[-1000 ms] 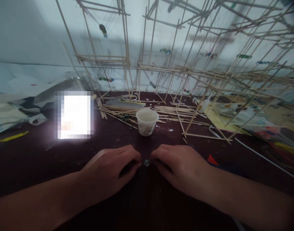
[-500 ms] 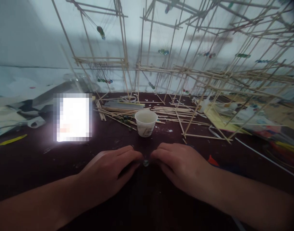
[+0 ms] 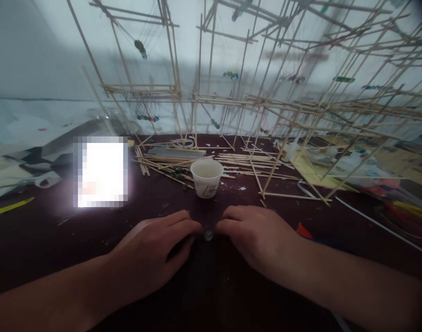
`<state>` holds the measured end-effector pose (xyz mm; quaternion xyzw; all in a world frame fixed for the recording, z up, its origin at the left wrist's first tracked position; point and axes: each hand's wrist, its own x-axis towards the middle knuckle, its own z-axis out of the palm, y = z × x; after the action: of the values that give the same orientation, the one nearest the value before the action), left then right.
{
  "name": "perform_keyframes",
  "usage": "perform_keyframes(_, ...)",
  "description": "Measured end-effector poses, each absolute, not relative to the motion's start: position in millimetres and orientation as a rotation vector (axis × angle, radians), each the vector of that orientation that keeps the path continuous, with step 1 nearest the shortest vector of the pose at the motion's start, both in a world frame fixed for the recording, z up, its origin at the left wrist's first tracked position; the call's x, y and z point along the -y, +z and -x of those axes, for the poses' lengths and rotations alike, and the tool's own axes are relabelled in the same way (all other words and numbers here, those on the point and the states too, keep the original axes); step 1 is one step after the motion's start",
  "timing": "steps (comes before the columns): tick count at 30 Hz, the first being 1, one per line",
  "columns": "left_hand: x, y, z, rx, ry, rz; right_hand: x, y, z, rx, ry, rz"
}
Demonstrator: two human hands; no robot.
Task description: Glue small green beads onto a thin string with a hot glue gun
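Note:
A small clear glass marble (image 3: 208, 235) shows in the gap between my two hands, just above or on the dark tabletop; I cannot tell which. To its left, my left hand (image 3: 158, 242) has thumb and fingers pinched together, fingertips close beside the marble. My right hand (image 3: 255, 235) mirrors it from the other side, its fingers curled and pressed together. Whatever either pinch holds, perhaps something very thin, is too small or hidden to make out. Just beyond the hands a white paper cup (image 3: 206, 177) stands upright.
Behind the cup lie loose wooden sticks (image 3: 250, 161) and dark green marbles (image 3: 178, 173). A tall stick frame (image 3: 193, 97) with hanging marbles fills the back. A bright blurred-out screen (image 3: 102, 170) stands at left. A red-tipped object (image 3: 304, 230) lies beyond my right forearm.
The view has shifted slightly, so the background sits a little further left. Both hands stay pinched on either side of the marble, with hardly any movement.

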<state>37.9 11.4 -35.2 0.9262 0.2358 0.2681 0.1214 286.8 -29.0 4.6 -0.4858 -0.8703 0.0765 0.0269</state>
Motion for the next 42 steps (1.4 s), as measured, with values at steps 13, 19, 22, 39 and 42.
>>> perform_keyframes(13,-12,-34,-38,-0.697,0.749,-2.702,30,6,-288,2.714,0.216,1.483)
perform_keyframes(19,-12,-32,-39,-0.678,0.750,-2.727,30,5,-288,2.742,0.203,1.445)
perform_keyframes(22,-12,-32,-39,-0.684,0.732,-2.750,30,6,-288,2.746,0.197,1.428)
perform_keyframes(39,-10,-33,-40,-0.727,0.795,-2.814,30,13,-286,2.804,0.301,1.481)
perform_keyframes(42,-9,-32,-40,-0.675,0.749,-2.907,31,11,-286,2.800,0.271,1.460)
